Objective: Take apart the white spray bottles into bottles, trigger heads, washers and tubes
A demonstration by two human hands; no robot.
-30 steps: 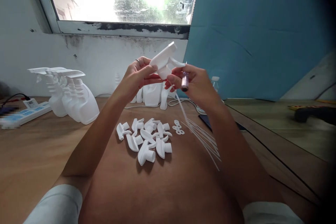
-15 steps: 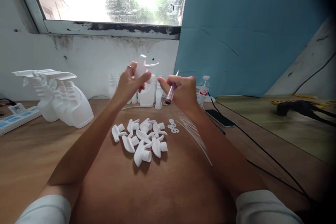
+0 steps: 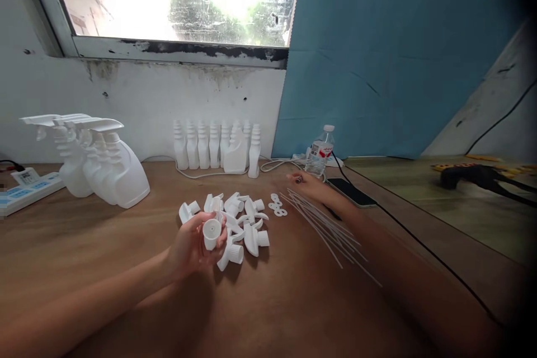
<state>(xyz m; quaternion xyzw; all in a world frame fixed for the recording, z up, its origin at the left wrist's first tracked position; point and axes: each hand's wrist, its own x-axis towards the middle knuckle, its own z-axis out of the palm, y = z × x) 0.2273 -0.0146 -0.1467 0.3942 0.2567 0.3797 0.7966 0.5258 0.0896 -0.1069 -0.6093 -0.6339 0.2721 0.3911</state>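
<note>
Apparently turned so we see inside, a spray head (image 3: pixel 212 230) sits in our left hand (image 3: pixel 189 244), fingers curled around it, at the near left of the pile of heads (image 3: pixel 251 238); thin tubes (image 3: pixel 321 217), probably spread for easy picking, lie beside our right hand (image 3: pixel 311 186), whose fingers we cannot read.

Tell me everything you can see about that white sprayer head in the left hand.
The sprayer head is white and looks like plastic. Its round, hollow cap faces the camera, showing a pale rim and a small detail at the centre inside; no straw shows in it. The left hand holds it with fingers curled around the cap. The rest of its body is hard to tell from the other heads behind it, and whether it touches them is unclear.
</note>
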